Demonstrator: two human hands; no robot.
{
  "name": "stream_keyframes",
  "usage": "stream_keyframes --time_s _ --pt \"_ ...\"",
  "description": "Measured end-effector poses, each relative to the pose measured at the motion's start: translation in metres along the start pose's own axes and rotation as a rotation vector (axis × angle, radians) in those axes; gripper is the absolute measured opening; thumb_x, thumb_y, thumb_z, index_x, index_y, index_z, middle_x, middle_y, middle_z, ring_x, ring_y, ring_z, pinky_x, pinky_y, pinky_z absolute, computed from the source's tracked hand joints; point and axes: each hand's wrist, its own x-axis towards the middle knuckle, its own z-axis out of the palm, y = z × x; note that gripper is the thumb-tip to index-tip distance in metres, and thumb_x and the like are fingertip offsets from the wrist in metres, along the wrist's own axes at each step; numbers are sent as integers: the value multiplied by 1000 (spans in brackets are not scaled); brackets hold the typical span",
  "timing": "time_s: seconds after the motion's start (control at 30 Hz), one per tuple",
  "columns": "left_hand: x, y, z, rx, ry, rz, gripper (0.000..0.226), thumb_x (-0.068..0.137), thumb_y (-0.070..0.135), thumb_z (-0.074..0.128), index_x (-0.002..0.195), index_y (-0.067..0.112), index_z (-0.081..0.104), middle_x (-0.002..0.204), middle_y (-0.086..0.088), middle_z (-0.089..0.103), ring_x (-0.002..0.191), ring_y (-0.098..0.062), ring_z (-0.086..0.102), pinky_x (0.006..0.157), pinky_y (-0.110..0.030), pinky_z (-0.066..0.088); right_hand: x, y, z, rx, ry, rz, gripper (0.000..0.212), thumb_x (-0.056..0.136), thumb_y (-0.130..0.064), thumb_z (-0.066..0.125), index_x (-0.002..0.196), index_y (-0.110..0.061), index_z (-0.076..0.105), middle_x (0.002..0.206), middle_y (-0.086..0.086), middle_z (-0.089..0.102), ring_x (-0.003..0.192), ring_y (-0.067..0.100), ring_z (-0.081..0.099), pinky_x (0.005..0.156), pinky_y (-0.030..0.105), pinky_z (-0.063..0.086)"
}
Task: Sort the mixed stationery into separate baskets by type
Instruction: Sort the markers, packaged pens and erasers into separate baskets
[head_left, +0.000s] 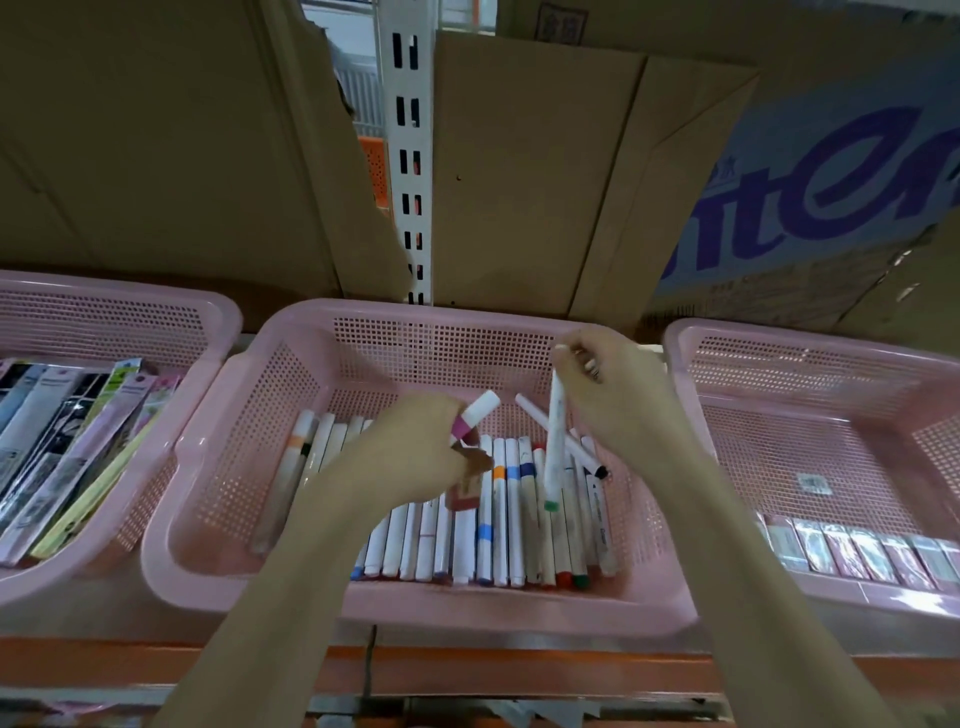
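Hovering over the middle pink perforated plastic basket (291, 374) at frame centre, the left hand (415, 447) grips a white marker with a magenta band (475, 418), and the right hand (618, 400) pinches a white marker with a green tip (555, 447) hanging upright above the row of white markers (498, 519). Hands apart.
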Motion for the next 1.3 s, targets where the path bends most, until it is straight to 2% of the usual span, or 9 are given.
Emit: stream_keyframes --time_s 0.13,0.3,0.4,0.57,0.7,0.83,1.0,1.17,1.3 --pt "3 -3 -2 32 20 9 11 96 20 48 94 16 59 90 -5 61 71 -15 54 58 -26 38 -5 2 21 -37 -224 56 18 96 -26 51 113 -20 53 93 -9 57 64 3 56 51 16 43" --pt "-2 -20 -14 -79 96 -70 17 95 11 43 100 11 60 91 -11 62 72 -21 59 67 -36 52 -5 -8 46 -132 -413 31 22 97 -23 48 109 -8 59 102 8 64 85 20 63 69 30 51" --pt "-6 -23 -15 -144 87 -104 17 99 14 38 98 7 54 87 -8 62 61 -16 63 56 -28 51 6 -2 47 -311 -413 119 23 96 -12 46 111 -5 61 100 9 62 90 25 63 78 34 54" --pt "-9 -21 -11 -170 109 -59 17 98 10 40 101 15 56 88 2 58 66 -11 63 49 -15 45 19 12 46 -541 -397 178 20 94 -11 51 112 -5 59 102 9 60 95 24 61 80 34 50" --pt "-8 -16 -10 -227 122 -49 19 97 10 41 92 18 57 89 -6 61 67 -16 56 60 -25 47 23 13 51 -578 -395 163 21 93 -14 52 111 -7 60 104 8 63 96 24 62 73 32 48" --pt "-7 -15 -7 -298 167 -87 18 100 22 41 96 10 52 80 -5 58 66 -17 54 64 -30 49 16 3 39 -392 -332 148 10 93 -21 52 94 -12 57 82 0 53 81 21 58 65 29 45" --pt "-2 -24 -3 -302 222 -100 23 98 24 44 102 5 54 75 -5 56 62 -17 48 67 -35 47 -7 -14 39 -380 -635 148 44 95 -47 47 64 -15 45 64 -1 49 58 11 48 55 25 41" --pt "-4 -29 1 -42 251 -67 16 98 23 45 110 13 49 81 0 53 66 -11 48 53 -24 36 -12 -19 21 -45 -335 52 30 96 -38 48 81 -18 64 77 1 66 70 19 64 59 23 49" --pt "-6 -18 9 2 219 5 23 96 25 46 115 13 51 94 -5 59 84 -22 57 75 -39 50 -24 -34 22 170 -313 -36 23 93 -44 51 96 -28 68 85 -14 64 77 2 57 60 13 40"
